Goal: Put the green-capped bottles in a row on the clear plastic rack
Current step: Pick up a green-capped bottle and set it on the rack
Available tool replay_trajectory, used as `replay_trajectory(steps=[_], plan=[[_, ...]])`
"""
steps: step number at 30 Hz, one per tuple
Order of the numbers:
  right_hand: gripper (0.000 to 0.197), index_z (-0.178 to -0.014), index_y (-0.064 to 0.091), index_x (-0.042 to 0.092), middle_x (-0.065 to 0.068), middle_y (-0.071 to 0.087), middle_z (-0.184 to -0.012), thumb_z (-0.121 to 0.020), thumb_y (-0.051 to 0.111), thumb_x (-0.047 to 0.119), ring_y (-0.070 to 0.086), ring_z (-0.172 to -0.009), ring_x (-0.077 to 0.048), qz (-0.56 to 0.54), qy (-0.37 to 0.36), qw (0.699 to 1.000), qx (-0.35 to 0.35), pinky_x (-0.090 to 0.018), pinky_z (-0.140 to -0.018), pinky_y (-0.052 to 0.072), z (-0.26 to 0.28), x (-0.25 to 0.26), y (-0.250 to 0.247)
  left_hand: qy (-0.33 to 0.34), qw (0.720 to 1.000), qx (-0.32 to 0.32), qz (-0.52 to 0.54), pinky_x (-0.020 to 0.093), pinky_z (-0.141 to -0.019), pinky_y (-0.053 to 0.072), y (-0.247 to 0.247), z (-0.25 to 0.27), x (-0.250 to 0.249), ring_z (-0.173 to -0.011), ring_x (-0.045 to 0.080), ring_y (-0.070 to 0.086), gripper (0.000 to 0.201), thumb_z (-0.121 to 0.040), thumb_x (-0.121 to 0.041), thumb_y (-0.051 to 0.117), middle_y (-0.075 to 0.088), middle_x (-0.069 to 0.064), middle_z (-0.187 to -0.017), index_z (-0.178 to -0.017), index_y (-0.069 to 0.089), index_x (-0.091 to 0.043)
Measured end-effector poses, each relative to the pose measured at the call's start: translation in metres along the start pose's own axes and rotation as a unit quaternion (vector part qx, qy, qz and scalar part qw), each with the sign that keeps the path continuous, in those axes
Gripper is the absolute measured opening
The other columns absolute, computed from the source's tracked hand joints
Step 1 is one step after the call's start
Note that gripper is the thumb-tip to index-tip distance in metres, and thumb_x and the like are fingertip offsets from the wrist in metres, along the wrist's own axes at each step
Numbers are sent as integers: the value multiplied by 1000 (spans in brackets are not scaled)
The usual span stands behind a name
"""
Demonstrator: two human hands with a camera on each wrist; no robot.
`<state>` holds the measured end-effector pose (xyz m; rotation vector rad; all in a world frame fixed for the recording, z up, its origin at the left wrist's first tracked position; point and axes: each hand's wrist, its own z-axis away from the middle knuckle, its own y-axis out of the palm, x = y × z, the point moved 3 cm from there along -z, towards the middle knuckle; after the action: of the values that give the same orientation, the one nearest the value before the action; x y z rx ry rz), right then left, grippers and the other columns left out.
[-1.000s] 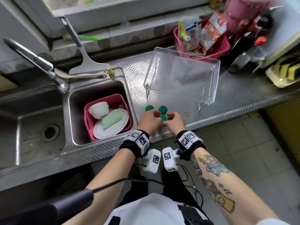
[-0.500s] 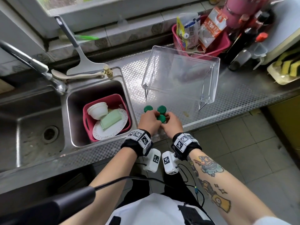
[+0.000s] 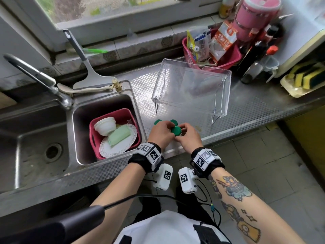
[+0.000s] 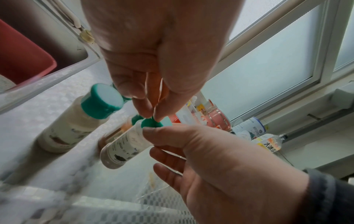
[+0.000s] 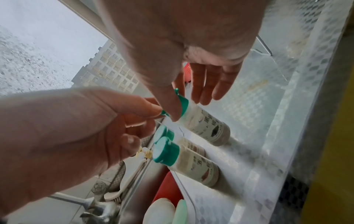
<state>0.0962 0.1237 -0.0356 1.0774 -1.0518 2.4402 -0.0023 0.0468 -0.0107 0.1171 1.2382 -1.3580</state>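
Note:
Three green-capped bottles stand close together near the counter's front edge, in front of the clear plastic rack (image 3: 191, 87), whose top is bare. Both hands are on the nearest bottle (image 3: 175, 130). In the left wrist view this bottle (image 4: 122, 148) is tilted, and my left hand (image 4: 151, 118) pinches a small tab on its green cap (image 4: 153, 124). My right hand (image 5: 179, 106) pinches the same cap between thumb and forefinger, its other fingers straight. The other two bottles (image 5: 191, 163) (image 5: 164, 133) stand upright on the left, untouched. Whether the tilted bottle's base touches the counter I cannot tell.
The sink on the left holds a red basin (image 3: 95, 138) with a bowl and plate. Behind the rack stand a red basket (image 3: 233, 57) of packets and dark sauce bottles (image 3: 253, 57). A tray of sponges (image 3: 306, 80) lies far right. The counter's front edge runs just below my hands.
Both hands have stayed at the nearest bottle. My left fingers have shifted onto its cap, and the camera has tipped slightly.

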Motion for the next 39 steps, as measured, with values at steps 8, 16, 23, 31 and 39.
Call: replay_trajectory(steps=[8,16,23,31,39], plan=[[35,-94,60,23,-2,69,-93,-67,77,11,67,-90,-20,-35,-35,999,6,-28,-80,50,0,24,-38,61,998,-4,33,26,-88,52,-22,2,-35,-97,17,66,43,-73,-11,72,72,6,-113,-116,67,-10],[36,-98,61,22,-5,71,-95,-66,79,19,68,-90,-22,-29,-71,997,15,-41,-87,54,-7,43,-76,101,993,2,66,38,-91,57,-33,-4,-66,-95,16,70,39,-75,-16,75,73,3,-109,-113,68,-11],[31,-86,60,27,-5,72,-92,-65,79,16,68,-89,-23,-37,-97,995,-4,-42,-86,54,-27,64,-120,151,987,-7,56,39,-92,56,-39,-26,-115,-95,21,71,38,-73,-17,78,74,7,-106,-109,70,-9],[33,-81,59,23,3,66,-75,-65,77,0,62,-75,-15,-51,-107,992,-43,-30,-72,50,-81,79,-181,168,985,-16,25,42,-92,55,-22,-82,-184,-99,24,67,43,-72,-18,77,72,9,-110,-113,69,-9],[34,-77,60,28,1,69,-82,-58,81,8,68,-90,-25,-58,-83,994,-48,-45,-91,53,-138,71,-211,163,986,-27,9,43,-90,56,-2,-136,-217,-97,24,68,38,-71,-14,78,74,11,-106,-108,71,-7]])
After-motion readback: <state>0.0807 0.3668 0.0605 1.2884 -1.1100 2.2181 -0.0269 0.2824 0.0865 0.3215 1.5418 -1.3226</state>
